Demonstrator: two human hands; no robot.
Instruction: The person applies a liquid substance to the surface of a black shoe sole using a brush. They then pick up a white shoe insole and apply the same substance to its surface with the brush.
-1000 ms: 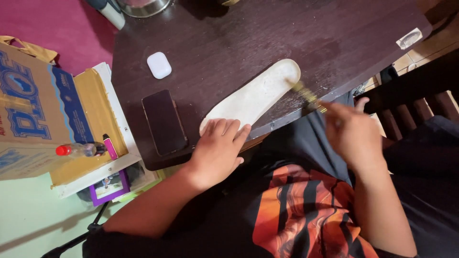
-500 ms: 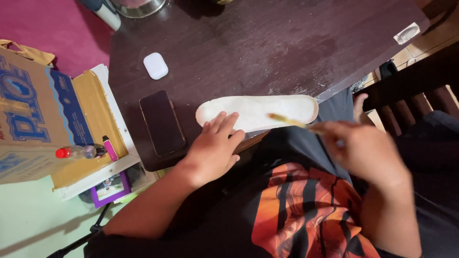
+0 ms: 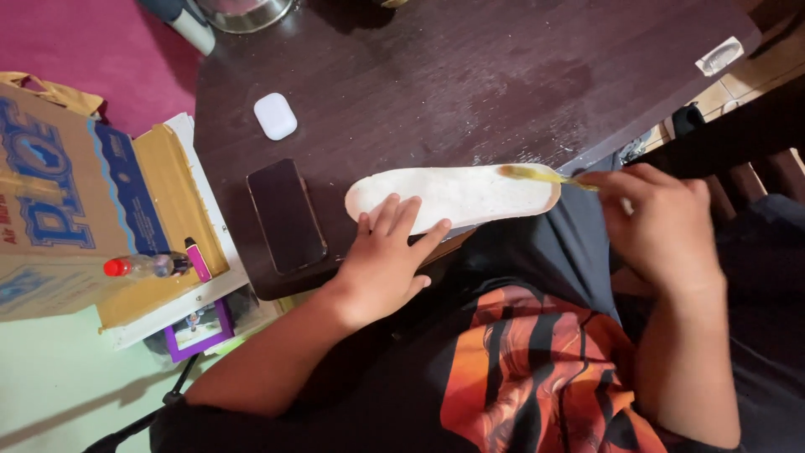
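**Insole laid lengthwise along the table's near edge, pinned at one end, brushed at the other**

The dark wooden table [image 3: 470,75] is taken as the landmark. A white shoe insole [image 3: 457,195] is laid flat at its near edge, its long axis running side to side along that edge, with part of its near side overhanging toward the lap. The left hand [image 3: 387,260] is pressed open, fingers spread, on the insole's left end. The right hand [image 3: 662,226] is held off the table's near right edge, just beyond the insole's right end, and is closed around a thin brush [image 3: 545,174] whose yellowish tip touches that end. The right hand is thus the nearer to the smeared end, and the insole stretches leftward from it.

A dark phone [image 3: 287,215] is seen just left of the insole on the table, and a small white case [image 3: 275,116] farther back. Open tabletop is left behind the insole; the near edge gives no room.
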